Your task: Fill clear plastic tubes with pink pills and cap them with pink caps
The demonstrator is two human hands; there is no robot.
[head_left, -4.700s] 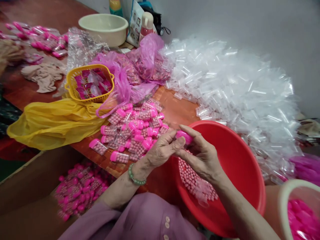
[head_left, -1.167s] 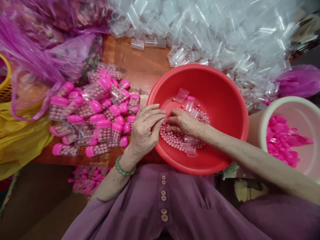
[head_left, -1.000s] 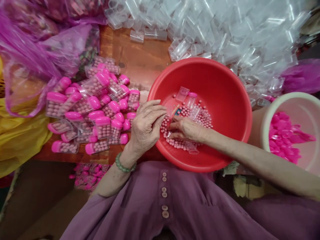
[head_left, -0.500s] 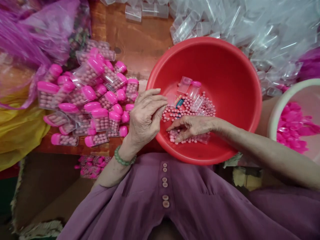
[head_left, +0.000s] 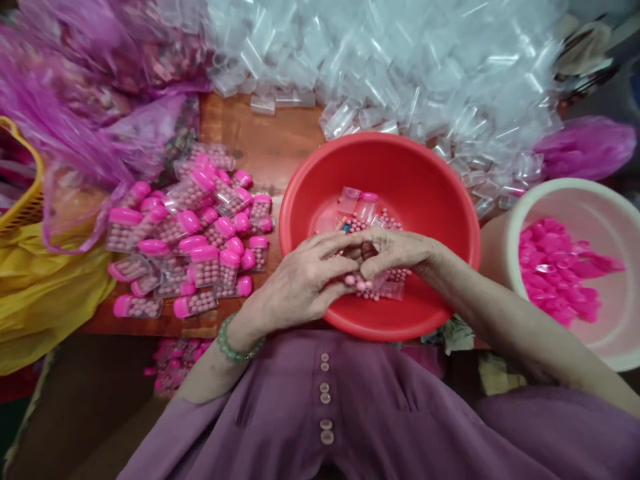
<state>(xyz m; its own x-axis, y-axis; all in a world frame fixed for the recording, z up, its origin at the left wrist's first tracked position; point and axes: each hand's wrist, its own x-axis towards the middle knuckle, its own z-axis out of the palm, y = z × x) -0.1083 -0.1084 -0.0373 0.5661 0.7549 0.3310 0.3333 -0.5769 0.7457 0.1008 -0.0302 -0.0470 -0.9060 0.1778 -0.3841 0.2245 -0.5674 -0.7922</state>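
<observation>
Both hands meeting over the red basin (head_left: pixel 300 200) rn. Left hand (head_left: pixel 300 287) is curling in, fingertips pinching toward the right hand (head_left: pixel 395 252), which is bunched up and closing on a few pink beads (head_left: pixel 361 285). Looks like a small clear vial is sitting between the fingers, but it's mostly hidden, so can't tell for sure. Beads are showing right at the pinch point, just above the basin floor.

To do this bit well imo: keeping the hands low over the basin so any dropped bead is landing back inside, and holding the opening steady and upright while feeding beads in a few at a time.

Containers: basin is holding loose beads plus a couple of empty vials (head_left: pixel 349 199) near its middle. Left of it, filled capped vials (head_left: pixel 200 227) are lying in a heap on the table (head_left: pixel 270 143). Behind, a big pile of empty clear vials (head_left: pixel 400 60). Right side, cream bowl (head_left: pixel 515 220) w/ pink caps (head_left: pixel 560 267). Far left, yellow basket (head_left: pixel 25 207) and yellow bag (head_left: pixel 45 300); pink bags (head_left: pixel 100 100) at the back.
</observation>
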